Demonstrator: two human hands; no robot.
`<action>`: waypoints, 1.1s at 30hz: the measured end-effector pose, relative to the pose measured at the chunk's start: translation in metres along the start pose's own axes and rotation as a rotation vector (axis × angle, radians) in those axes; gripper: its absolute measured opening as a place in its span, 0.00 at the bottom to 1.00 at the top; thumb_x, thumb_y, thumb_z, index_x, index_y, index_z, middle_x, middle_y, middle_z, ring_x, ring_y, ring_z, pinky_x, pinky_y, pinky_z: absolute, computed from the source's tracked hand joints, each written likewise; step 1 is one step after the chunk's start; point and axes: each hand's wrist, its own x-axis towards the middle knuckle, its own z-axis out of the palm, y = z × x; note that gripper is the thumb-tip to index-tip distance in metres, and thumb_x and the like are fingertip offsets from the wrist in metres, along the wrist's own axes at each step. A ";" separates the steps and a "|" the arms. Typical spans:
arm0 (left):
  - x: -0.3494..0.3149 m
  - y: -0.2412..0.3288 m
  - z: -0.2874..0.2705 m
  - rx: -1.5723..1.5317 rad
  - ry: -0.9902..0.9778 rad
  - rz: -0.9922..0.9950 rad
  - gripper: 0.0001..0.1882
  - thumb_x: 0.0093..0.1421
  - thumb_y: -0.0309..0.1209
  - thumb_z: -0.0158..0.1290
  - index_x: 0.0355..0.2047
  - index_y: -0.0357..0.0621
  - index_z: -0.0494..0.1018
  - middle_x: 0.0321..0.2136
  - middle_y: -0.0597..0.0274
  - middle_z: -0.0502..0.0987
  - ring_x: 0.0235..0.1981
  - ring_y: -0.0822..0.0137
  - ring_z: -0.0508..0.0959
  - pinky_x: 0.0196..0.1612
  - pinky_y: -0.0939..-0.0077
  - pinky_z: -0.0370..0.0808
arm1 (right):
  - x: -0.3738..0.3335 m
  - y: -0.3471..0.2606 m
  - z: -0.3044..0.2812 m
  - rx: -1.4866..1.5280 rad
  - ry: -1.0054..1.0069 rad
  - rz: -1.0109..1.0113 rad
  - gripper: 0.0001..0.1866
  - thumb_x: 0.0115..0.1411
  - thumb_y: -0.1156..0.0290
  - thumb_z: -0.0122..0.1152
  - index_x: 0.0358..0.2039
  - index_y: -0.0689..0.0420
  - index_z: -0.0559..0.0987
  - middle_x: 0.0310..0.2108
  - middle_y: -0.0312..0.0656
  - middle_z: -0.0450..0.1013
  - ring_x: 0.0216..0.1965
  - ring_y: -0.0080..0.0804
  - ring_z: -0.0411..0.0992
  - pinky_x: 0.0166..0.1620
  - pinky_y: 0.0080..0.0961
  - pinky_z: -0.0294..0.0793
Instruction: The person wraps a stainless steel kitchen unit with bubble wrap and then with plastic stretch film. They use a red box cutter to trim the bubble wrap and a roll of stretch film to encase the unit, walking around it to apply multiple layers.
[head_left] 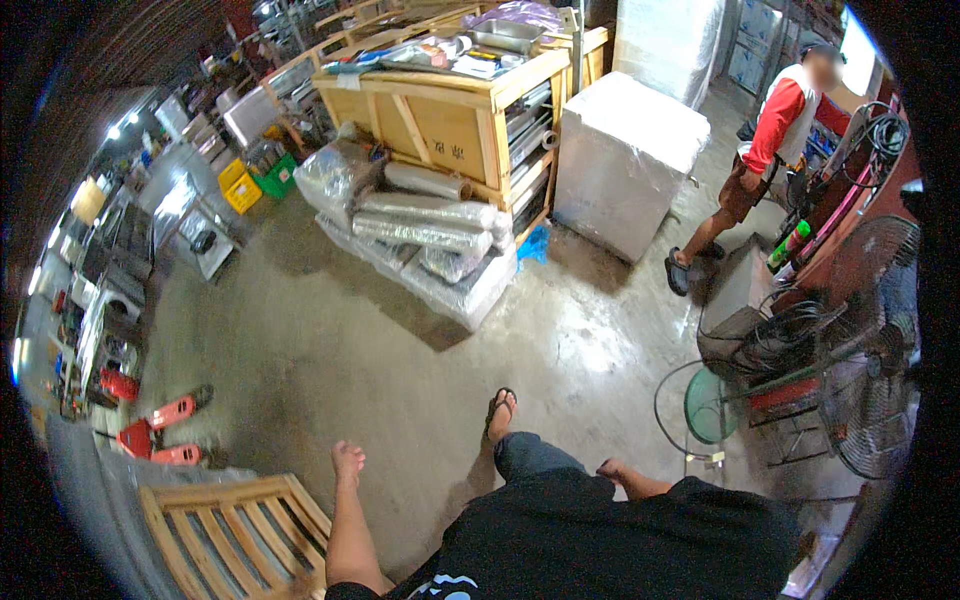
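My left hand (348, 461) hangs in front of me over the concrete floor, its fingers loosely bent and nothing held in them. The slatted wooden pallet (240, 530) at the lower left is the thing nearest to it, with a gap between them. My right hand (611, 469) is beside my dark shorts, small in view, and its fingers are too indistinct to read. No object shows at that hand. One of my feet, in a flip-flop (497, 408), is stretched forward on the floor.
Ahead stand a wooden crate (420, 120), wrapped bundles (425, 225) and a large wrapped box (630, 150). At right are a person in red sleeves (775, 130), a pedestal fan (870, 350), a green round stool (710, 407) and loose cables (785, 340). A red pallet jack (150, 430) lies left.
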 end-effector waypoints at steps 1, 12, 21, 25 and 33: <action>0.024 0.017 0.018 0.012 -0.025 -0.044 0.12 0.67 0.35 0.50 0.51 0.55 0.69 0.34 0.63 0.78 0.27 0.67 0.77 0.27 0.71 0.73 | 0.013 -0.029 -0.008 -0.048 -0.105 0.029 0.17 0.53 0.55 0.65 0.28 0.58 0.85 0.24 0.45 0.79 0.22 0.34 0.74 0.26 0.40 0.72; 0.146 0.127 0.193 0.506 -0.153 -0.041 0.18 0.66 0.33 0.54 0.53 0.36 0.73 0.36 0.54 0.82 0.28 0.65 0.80 0.33 0.73 0.77 | 0.020 -0.413 -0.221 0.734 0.193 -0.395 0.15 0.63 0.65 0.59 0.44 0.63 0.79 0.27 0.44 0.78 0.27 0.30 0.76 0.29 0.30 0.77; 0.346 0.324 0.405 0.700 -0.384 0.457 0.22 0.65 0.42 0.56 0.51 0.37 0.73 0.37 0.53 0.82 0.38 0.57 0.83 0.42 0.65 0.79 | 0.039 -0.475 -0.266 1.267 0.353 -0.315 0.13 0.67 0.69 0.57 0.48 0.61 0.75 0.30 0.39 0.76 0.28 0.26 0.75 0.27 0.24 0.73; 0.451 0.392 0.545 0.724 -0.374 0.609 0.42 0.60 0.46 0.62 0.67 0.37 0.57 0.59 0.37 0.69 0.60 0.42 0.71 0.61 0.56 0.70 | -0.004 -0.434 -0.171 1.319 0.546 0.051 0.10 0.66 0.66 0.56 0.32 0.59 0.73 0.21 0.40 0.70 0.19 0.27 0.68 0.20 0.28 0.68; 0.570 0.447 0.751 1.019 -0.409 0.929 0.63 0.48 0.58 0.67 0.75 0.51 0.43 0.74 0.41 0.42 0.72 0.33 0.48 0.70 0.36 0.53 | -0.173 -0.570 -0.032 1.213 0.555 0.436 0.12 0.62 0.69 0.57 0.22 0.54 0.69 0.16 0.41 0.66 0.15 0.36 0.66 0.18 0.34 0.65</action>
